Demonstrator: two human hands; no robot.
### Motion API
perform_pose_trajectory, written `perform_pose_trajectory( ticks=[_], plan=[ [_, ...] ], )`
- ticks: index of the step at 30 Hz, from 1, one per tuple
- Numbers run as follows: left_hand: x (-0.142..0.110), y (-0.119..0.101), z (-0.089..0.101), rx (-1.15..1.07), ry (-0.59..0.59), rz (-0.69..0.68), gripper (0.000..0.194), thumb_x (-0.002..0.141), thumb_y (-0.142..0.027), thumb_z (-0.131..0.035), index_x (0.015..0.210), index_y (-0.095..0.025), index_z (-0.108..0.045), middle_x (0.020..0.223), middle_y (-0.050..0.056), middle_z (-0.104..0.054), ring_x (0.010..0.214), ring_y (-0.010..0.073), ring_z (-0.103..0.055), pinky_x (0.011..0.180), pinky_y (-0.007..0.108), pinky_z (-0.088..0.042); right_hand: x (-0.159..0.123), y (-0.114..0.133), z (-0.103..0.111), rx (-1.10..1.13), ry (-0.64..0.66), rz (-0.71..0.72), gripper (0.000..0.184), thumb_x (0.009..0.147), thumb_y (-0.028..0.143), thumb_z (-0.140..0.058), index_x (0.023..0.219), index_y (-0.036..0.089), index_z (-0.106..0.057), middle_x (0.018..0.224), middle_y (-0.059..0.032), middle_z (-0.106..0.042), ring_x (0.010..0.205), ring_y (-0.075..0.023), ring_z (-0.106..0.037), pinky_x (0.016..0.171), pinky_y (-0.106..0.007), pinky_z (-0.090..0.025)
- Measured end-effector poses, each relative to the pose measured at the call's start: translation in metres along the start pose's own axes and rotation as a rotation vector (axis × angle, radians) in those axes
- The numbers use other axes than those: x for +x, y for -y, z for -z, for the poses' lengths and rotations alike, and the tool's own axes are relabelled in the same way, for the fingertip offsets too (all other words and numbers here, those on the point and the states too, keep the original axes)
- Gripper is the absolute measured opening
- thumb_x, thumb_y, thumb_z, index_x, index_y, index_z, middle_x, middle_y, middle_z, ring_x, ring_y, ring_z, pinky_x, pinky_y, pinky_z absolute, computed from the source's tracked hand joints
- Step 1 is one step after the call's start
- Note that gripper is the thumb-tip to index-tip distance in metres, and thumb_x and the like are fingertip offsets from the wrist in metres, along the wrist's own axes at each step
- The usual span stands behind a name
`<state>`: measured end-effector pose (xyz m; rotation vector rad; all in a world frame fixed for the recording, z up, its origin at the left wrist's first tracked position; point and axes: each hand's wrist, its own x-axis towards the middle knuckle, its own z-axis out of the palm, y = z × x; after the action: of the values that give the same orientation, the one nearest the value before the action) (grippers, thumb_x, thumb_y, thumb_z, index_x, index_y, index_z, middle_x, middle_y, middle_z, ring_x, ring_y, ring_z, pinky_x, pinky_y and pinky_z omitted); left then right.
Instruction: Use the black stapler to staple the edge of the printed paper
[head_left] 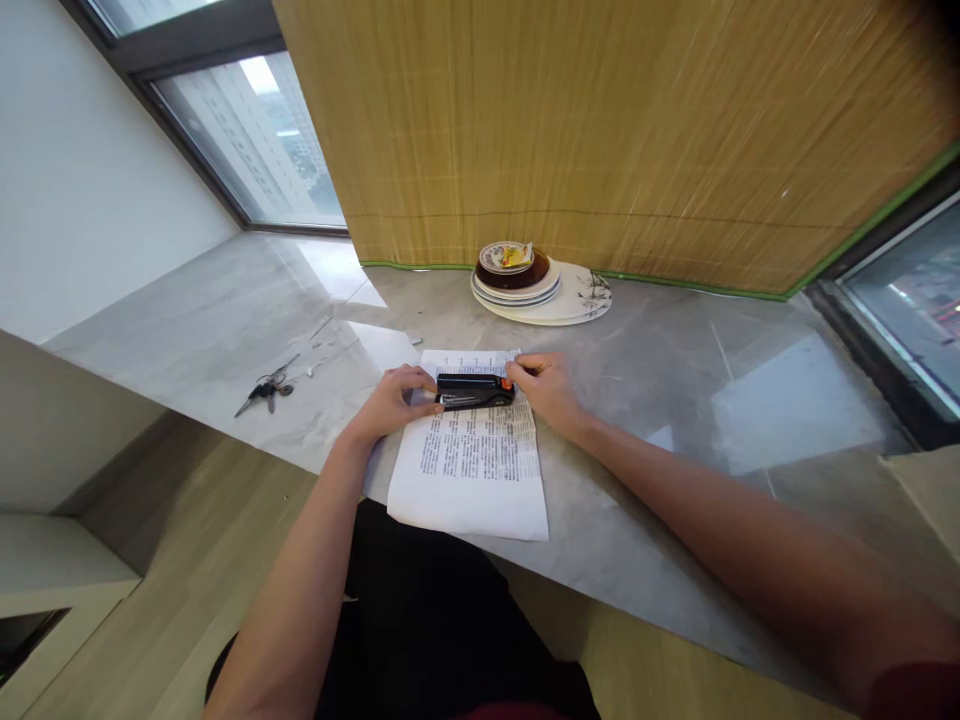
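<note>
Black and long, the stapler lay crosswise over the upper part of the printed paper on the grey counter, with an orange piece at its right end. The left hand was at the stapler's left end, its grip partly closed, thumb on the near side and fingers on the far side of that end. The right hand was at the stapler's right end, its grip drawn nearly together, fingertips at the orange piece; how firmly either hand held on, I could not tell. On the person's side of the stapler, the text gave way to a blank lower margin. Beyond the stapler sat stacked plates, topped by a yellow packet, and farther beyond it hung a straw-coloured blind edged in green. Keys lay well left of the stapler.
</note>
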<state>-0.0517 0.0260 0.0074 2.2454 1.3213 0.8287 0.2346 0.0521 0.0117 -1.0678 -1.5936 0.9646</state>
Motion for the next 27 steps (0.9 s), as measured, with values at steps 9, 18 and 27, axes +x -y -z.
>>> perform_pose_trajectory(
  ticks=[9, 18, 27],
  plan=[
    [0.001, 0.0, -0.001, -0.038, -0.025, -0.059, 0.025, 0.078, -0.042, -0.086, 0.086, -0.021, -0.075, 0.094, 0.006, -0.075, 0.09, 0.0212, -0.066, 0.09, 0.038, -0.049, 0.001, -0.005, 0.0, -0.018, 0.004, 0.021, 0.039, 0.082, 0.029, -0.056, 0.047, 0.021, -0.043, 0.051, 0.0052, -0.027, 0.052, -0.011, -0.029, 0.053, -0.028, -0.023],
    [-0.001, -0.006, 0.005, -0.224, -0.117, 0.012, 0.047, 0.075, -0.047, -0.089, 0.113, -0.022, -0.077, 0.12, 0.011, -0.073, 0.117, 0.0286, -0.064, 0.107, 0.043, -0.046, 0.0, -0.007, -0.01, -0.288, 0.161, 0.461, 0.047, 0.082, 0.041, -0.082, 0.124, 0.023, -0.07, 0.116, -0.0084, -0.072, 0.112, -0.0276, -0.061, 0.099, -0.043, -0.048],
    [-0.001, 0.0, 0.007, -1.217, -0.279, 0.369, 0.034, 0.097, -0.032, -0.064, 0.121, -0.01, -0.072, 0.134, 0.019, -0.069, 0.127, 0.0268, -0.066, 0.114, 0.038, -0.049, -0.017, -0.009, -0.01, -0.498, 0.013, 0.859, 0.026, 0.097, 0.019, -0.064, 0.121, 0.025, -0.071, 0.109, -0.0064, -0.078, 0.096, -0.0229, -0.064, 0.086, -0.04, -0.05]
  ],
)
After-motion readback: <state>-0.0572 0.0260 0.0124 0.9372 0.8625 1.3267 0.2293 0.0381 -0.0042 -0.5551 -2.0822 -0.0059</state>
